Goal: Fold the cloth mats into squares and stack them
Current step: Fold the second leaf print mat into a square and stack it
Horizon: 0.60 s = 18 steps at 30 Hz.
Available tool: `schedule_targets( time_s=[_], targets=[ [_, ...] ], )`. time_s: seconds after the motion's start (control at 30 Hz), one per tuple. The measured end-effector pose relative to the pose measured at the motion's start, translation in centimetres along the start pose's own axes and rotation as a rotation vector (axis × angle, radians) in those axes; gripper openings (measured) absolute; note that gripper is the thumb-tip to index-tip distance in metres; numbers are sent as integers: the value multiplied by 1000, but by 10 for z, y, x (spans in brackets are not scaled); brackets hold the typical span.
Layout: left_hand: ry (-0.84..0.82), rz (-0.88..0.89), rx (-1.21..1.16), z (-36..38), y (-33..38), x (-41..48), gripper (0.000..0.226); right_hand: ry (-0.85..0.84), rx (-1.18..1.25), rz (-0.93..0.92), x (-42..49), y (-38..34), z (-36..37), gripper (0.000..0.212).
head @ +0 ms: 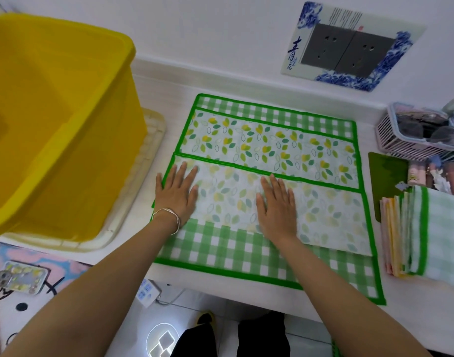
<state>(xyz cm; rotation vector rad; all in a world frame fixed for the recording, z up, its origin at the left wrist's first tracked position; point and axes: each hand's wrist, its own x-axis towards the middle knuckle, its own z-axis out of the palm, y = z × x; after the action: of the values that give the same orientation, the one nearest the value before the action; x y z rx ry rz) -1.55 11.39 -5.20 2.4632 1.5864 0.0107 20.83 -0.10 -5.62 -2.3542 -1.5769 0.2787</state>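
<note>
Under both palms, find the cloth mat point(272, 140), spread across the bench point(166, 99) with its near flap point(331, 217) turned over onto the middle, pale reverse side up. Note the left hand point(178, 191) and the right hand point(277, 204): both open, fingers straight and spread, pressing flat on that flap and gripping nothing. Locate the flap's green binding edge point(246, 168) just beyond the fingertips, running across the mat.

Treat the step in hand as smoothing the first fold.

1. Press from between the hands outward, sweeping the left hand toward its own side and the right hand toward the flap's unpressed end on its side, to push out wrinkles.
2. Keep the palms flat and the pressure even; avoid dragging the layer beneath.
3. Check the binding edge against the mat's far border beyond the fingertips and hold the two parallel.
4. Check the side edges outside each hand for alignment, and correct any offset before creasing.
5. Run the palms back toward the wrists to set the crease along the near fold line.

Expect further folds before reaching a square. Reserve the finished square for the stack of folded mats point(414, 233), well outside the right hand. Keep the sweep clear of the yellow tub point(61, 112) outside the left hand.
</note>
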Motion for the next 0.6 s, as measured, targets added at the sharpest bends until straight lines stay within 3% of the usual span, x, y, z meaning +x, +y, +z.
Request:
schedule_targets(
  time_s=[0.2,0.33,0.47,0.6],
  targets=[
    [-116,39,-117,-12,1,-1,69,-87,124,-101,-10,8,-14,68],
    [-129,317,-65,-15,11,-20,91,-174,59,-275,-41,27,-30,71],
    [-137,628,54,-9,22,-29,81,-173,-43,-338,-67,54,-36,60],
    [-201,696,81,-7,27,-30,87,-179,-163,-380,-83,77,-43,56]
  ],
)
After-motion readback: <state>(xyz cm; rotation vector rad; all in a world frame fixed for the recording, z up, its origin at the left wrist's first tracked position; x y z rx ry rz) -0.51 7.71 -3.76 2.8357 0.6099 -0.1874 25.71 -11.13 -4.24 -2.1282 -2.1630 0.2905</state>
